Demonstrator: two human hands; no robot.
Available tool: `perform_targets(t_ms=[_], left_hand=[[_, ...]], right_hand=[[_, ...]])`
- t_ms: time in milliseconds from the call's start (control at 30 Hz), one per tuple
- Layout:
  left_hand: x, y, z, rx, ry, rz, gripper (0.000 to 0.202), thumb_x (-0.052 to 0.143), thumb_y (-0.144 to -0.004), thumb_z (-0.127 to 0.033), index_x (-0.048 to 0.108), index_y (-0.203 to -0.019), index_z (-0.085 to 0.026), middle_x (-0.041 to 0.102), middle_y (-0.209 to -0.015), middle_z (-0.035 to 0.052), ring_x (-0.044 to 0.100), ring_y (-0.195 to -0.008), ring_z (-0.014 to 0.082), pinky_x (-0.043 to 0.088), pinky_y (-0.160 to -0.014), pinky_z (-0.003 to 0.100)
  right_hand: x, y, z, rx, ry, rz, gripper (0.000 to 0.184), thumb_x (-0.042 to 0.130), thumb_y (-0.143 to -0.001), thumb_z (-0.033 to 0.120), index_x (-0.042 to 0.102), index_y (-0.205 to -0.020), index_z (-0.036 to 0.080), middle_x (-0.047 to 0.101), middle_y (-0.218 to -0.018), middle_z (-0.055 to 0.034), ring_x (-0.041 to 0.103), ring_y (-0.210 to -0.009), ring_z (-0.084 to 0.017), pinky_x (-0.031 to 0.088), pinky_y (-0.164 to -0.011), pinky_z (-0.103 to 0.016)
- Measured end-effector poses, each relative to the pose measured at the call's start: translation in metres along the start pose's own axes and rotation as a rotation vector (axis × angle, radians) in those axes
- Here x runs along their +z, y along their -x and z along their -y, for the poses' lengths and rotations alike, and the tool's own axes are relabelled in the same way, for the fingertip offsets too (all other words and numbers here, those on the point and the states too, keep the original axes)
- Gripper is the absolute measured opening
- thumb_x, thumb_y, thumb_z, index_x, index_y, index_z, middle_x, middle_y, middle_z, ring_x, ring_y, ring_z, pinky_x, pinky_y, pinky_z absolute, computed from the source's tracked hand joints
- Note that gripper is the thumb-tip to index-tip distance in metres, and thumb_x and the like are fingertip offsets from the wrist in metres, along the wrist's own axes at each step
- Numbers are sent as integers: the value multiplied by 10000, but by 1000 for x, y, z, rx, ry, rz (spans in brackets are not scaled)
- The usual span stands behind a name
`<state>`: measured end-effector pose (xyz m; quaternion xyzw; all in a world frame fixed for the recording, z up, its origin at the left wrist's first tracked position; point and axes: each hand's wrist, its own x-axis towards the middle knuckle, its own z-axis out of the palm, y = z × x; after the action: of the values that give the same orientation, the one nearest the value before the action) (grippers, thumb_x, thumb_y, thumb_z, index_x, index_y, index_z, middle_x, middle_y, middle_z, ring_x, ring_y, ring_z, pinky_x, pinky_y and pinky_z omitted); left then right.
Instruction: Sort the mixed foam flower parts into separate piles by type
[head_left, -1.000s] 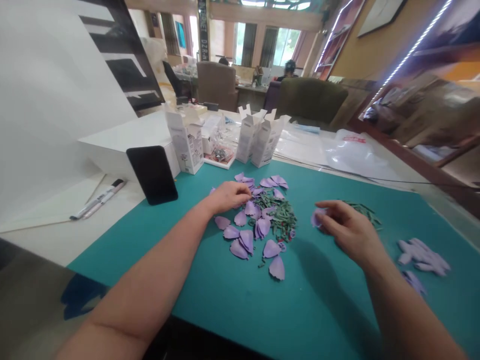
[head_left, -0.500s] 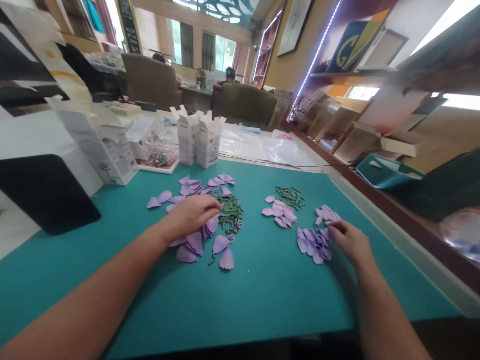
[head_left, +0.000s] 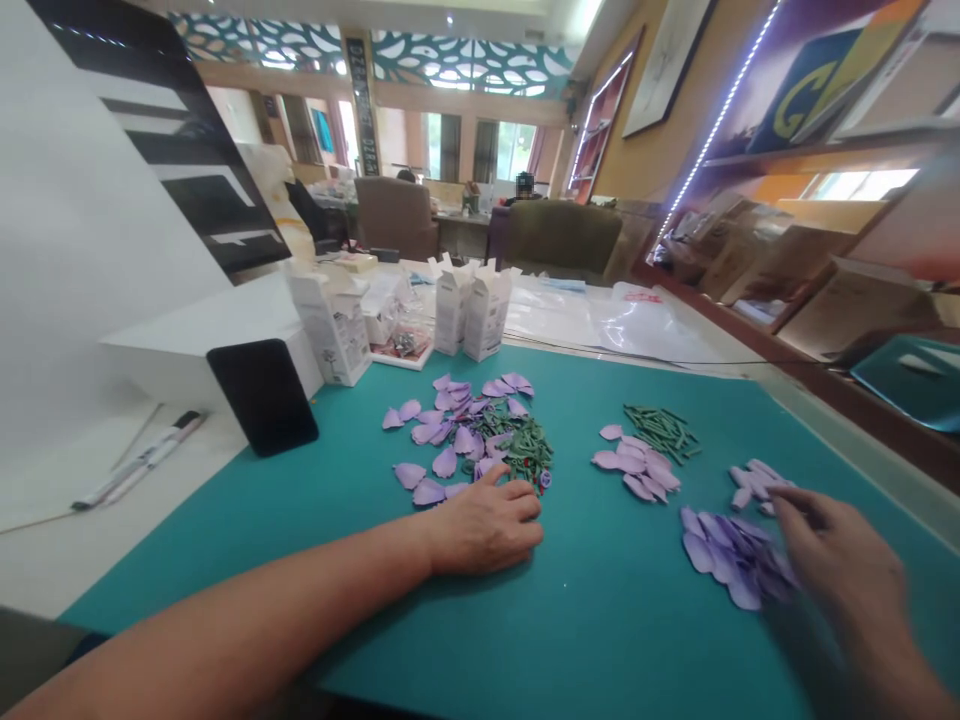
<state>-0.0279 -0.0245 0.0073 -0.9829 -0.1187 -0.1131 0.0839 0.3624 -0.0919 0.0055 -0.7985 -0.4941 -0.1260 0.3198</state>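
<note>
My left hand point(head_left: 487, 525) lies palm down on the green mat, its fingers stretched and a little apart. It rests at the near edge of a loose pile of purple petal-shaped pieces point(head_left: 444, 462) and covers some of them. Beside that pile are short green stick-like pieces point(head_left: 525, 438), with small red bits and a round purple piece point(head_left: 545, 480). My right hand point(head_left: 847, 555), slightly blurred, is at the small pale purple pieces point(head_left: 754, 482), thumb and finger closed together; what they hold, if anything, is hidden. Just left of it lie overlapping darker purple petals point(head_left: 731, 555).
Pale pink-purple petals point(head_left: 637, 465) and green sticks point(head_left: 660, 432) form separate piles mid-right on the mat point(head_left: 600, 630). Behind stand white boxes point(head_left: 486, 312) and a tray point(head_left: 405, 345). A black tablet-like panel point(head_left: 262, 395) and pens point(head_left: 142, 465) are at left.
The view has swung left. My left hand has moved from above the purple pile down to its near edge, and its fingers have spread. My right hand stays by the small pale pieces.
</note>
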Motion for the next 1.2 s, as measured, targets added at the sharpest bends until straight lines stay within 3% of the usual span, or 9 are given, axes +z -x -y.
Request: perform_targets(t_ms=[133,233,367,500,567,667,800,967,1200], left_hand=[[1,17,16,-12,-81,-68,143,470,-903,-228,558,-799,-185,626,-968,49,520,-968,197,311,-922,415],[2,29,30,-41,-130,-85,147,465,-896,-200,562,-787,-183,626,-947,46,525,-963,193,318,-909,403],[5,40,51,-103,-157,-84,183,437,-908,-176,579,-792,-184,637,-952,53,540,-952,190,328,-895,396],[3,48,62,-242,-62,-78,164,491,-917,-299,617,-924,-196,643,-1079,74,533,-1061,219,330,-944,407],[0,54,62,-388,15,-77,329,543,-879,-460,606,-1085,-210,607,-1211,97,480,-1180,262,298,-1013,455],[-2,63,59,-629,90,-2,755,593,-745,-665,459,-1352,-237,436,-1437,143,301,-1348,362,211,-1065,598],[-2,73,61,-853,140,143,1051,675,-622,-696,256,-1484,-263,224,-1553,177,119,-1410,445,155,-1005,746],[-1,75,77,-966,211,210,1120,730,-601,-634,197,-1503,-241,140,-1575,178,93,-1422,445,179,-1005,749],[7,87,103,-862,285,125,1093,693,-632,-662,213,-1501,-205,176,-1569,175,110,-1437,390,200,-1109,588]], right_hand=[[-3,-4,42,-74,-116,-2,283,436,-791,467,646,-828,281,646,-863,-108,617,-742,-304,462,-617,-437],[9,-6,78,-198,-239,39,282,470,-771,448,663,-834,253,665,-876,-85,622,-746,-252,483,-671,-397],[43,-9,126,-338,-391,164,284,474,-810,428,679,-849,236,681,-885,-63,629,-777,-207,489,-688,-333],[94,-26,170,-365,-456,362,318,442,-855,377,694,-961,214,704,-1024,-71,629,-980,-210,478,-857,-326],[122,-39,190,-349,-385,473,364,389,-887,327,676,-1067,193,684,-1132,-83,601,-1077,-201,445,-939,-322],[161,-58,216,-355,-333,527,420,344,-922,302,625,-1189,142,631,-1241,-127,551,-1176,-216,407,-996,-338],[195,-72,249,-406,-291,602,418,365,-942,334,618,-1203,127,600,-1280,-164,523,-1214,-260,371,-1029,-381],[214,-69,290,-530,-279,704,384,431,-936,423,634,-1184,212,630,-1247,-101,544,-1180,-243,380,-1005,-334],[211,-30,329,-706,-302,794,361,430,-943,433,631,-1180,248,631,-1241,-65,513,-1191,-211,358,-1016,-330]])
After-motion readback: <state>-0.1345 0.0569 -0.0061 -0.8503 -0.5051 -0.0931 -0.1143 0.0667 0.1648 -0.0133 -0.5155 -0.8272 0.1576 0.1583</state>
